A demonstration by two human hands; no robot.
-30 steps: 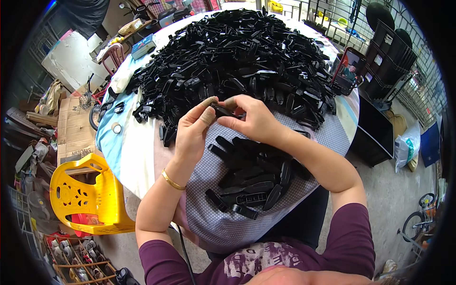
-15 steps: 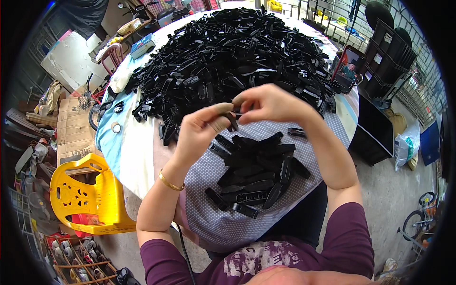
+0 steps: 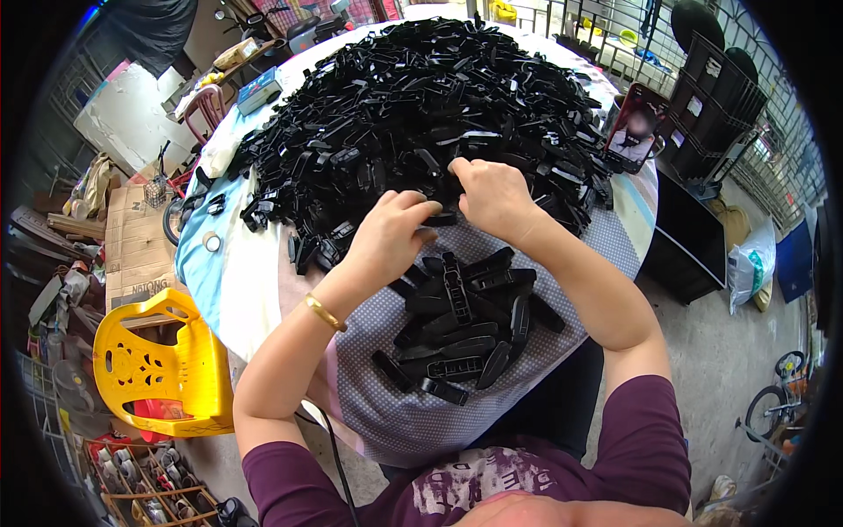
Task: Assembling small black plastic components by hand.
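A large heap of small, long black plastic parts (image 3: 395,105) covers most of the round table. Between thumb and fingers of my left hand (image 3: 391,233), at the heap's near edge, a black plastic part (image 3: 446,218) sticks out. My right hand (image 3: 496,200) is beside it, fingertips pinched together against the heap; what they hold is hidden. Closer to me lies a smaller pile of similar black parts (image 3: 461,338). On top of it, one part with a ladder-like inner side (image 3: 456,290) faces up.
A patterned cloth (image 3: 369,395) covers the table. A phone (image 3: 634,127) stands upright at the right edge, a tape roll (image 3: 212,241) and a blue box (image 3: 260,90) lie at the left. A yellow plastic chair (image 3: 162,364) is left of the table; black crates (image 3: 716,101) stand at right.
My hands have moved apart and toward the heap. The part that was between them has left my fingers, and a part with its inner side up now tops the small pile.
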